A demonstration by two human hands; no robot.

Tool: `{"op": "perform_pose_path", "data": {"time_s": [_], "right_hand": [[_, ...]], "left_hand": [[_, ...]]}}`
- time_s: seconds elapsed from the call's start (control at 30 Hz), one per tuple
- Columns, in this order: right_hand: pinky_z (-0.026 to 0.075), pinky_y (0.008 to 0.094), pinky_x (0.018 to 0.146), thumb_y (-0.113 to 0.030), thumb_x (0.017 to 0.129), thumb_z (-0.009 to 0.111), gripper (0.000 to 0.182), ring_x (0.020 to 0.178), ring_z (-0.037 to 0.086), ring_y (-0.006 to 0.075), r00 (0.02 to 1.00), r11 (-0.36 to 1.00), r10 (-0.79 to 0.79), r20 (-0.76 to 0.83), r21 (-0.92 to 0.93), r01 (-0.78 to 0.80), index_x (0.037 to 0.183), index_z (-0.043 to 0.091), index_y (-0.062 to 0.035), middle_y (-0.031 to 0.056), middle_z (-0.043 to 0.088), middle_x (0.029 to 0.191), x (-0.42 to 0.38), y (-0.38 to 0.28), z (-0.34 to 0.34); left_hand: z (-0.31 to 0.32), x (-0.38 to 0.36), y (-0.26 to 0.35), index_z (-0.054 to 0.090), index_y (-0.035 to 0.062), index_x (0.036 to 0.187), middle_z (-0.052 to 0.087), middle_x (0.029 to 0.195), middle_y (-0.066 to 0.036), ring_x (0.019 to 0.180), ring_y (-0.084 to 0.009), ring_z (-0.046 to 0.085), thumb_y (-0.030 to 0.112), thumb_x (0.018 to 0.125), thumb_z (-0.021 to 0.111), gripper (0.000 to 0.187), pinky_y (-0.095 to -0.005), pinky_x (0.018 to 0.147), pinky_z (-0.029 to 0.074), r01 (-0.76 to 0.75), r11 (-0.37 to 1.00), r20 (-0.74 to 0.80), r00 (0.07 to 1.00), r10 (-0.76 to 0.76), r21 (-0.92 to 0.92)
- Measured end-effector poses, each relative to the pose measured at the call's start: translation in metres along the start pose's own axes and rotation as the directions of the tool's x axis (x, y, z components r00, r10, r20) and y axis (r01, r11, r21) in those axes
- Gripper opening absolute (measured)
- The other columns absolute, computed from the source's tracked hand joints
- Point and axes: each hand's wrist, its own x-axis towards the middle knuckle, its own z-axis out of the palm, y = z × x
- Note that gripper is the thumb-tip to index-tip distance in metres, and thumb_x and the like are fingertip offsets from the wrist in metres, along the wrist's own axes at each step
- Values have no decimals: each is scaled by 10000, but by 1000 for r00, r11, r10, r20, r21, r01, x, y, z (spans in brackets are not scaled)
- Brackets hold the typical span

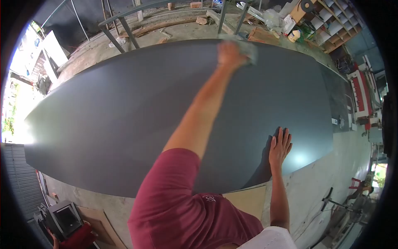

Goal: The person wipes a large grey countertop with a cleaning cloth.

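A large dark grey sheet panel (124, 112) with a smooth, slightly shiny face spreads across most of the view. Stretched out to its far edge, my left hand (230, 54) is closed on a pale grey-green cloth (250, 50) pressed against the surface; both are blurred by motion. My right hand (280, 146) lies flat on the panel near the close right side, fingers extended and holding nothing. Part of the cloth is hidden under the left hand.
Metal frame bars (128, 35) stand beyond the far edge. Wooden shelving (342, 25) is at the back right, a red-and-white machine (361, 93) at the right. A boxy screen-like appliance (66, 218) sits lower left; a yellowish board (248, 201) lies below the near edge.
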Motion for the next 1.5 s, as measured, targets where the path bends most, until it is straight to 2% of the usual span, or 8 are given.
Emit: {"op": "perform_pose_path", "data": {"time_s": [0.23,0.57,0.8,0.83,0.97,1.1,1.43,1.5], "right_hand": [[184,520,1074,-444,967,258,495,1342,226,332,999,998,-49,-7,37,50,1397,331,-210,95,253,1466,-1,0,-1],[226,531,1045,-493,959,236,516,1335,254,326,991,992,-94,-98,70,101,1400,322,-239,68,270,1465,-7,5,10],[219,553,1041,-503,957,225,514,1333,261,325,990,996,-82,-111,31,86,1401,312,-259,60,257,1473,-7,16,22],[219,553,1041,-503,957,225,514,1333,261,325,990,994,-91,-106,44,97,1401,312,-259,60,257,1473,-7,13,20],[209,566,1043,-512,956,214,528,1334,246,351,979,989,-141,-148,14,145,1412,290,-257,58,244,1478,-2,28,38],[207,560,1048,-492,963,212,516,1333,241,363,984,993,-118,-130,-3,118,1412,290,-250,67,238,1479,-7,22,29],[370,459,970,-327,915,474,418,1159,472,327,891,932,-359,-279,-155,327,1234,498,-59,146,484,1290,-3,10,45],[370,430,964,-275,885,496,456,1146,465,355,953,805,-251,-167,511,302,1257,464,-13,187,483,1265,-71,-96,-39]], "left_hand": [[32,-76,126,453,96,1306,292,1445,-108,1363,-323,186,618,784,486,739,-509,1098,83,-320,925,221,906,362,-205],[-170,-145,-199,459,77,1289,391,1376,-161,1302,-357,302,534,793,532,678,-527,1063,186,302,945,-118,950,-288,125],[-404,-476,-438,619,134,1130,555,1232,-106,1185,-313,471,482,881,441,463,-460,969,374,847,335,-640,531,-555,412],[-422,-546,-497,647,127,1080,584,1193,-89,1167,-318,489,466,885,447,439,-460,956,387,762,274,-599,636,-486,586],[-464,-636,-437,473,109,1303,369,1399,-155,1321,-345,283,442,885,431,536,-512,1061,222,991,126,-690,128,-713,53],[-435,-636,-379,386,62,1352,287,1434,-193,1342,-378,209,453,882,426,612,-522,1083,148,978,165,-593,208,-778,127],[-271,-533,-83,414,26,1312,289,1428,-201,1342,-390,204,279,840,573,559,-519,1077,169,405,906,-141,911,-388,126],[-248,-516,-56,405,17,1318,268,1439,-200,1349,-384,192,301,854,557,565,-510,1084,157,313,950,-50,949,-311,25]]}}
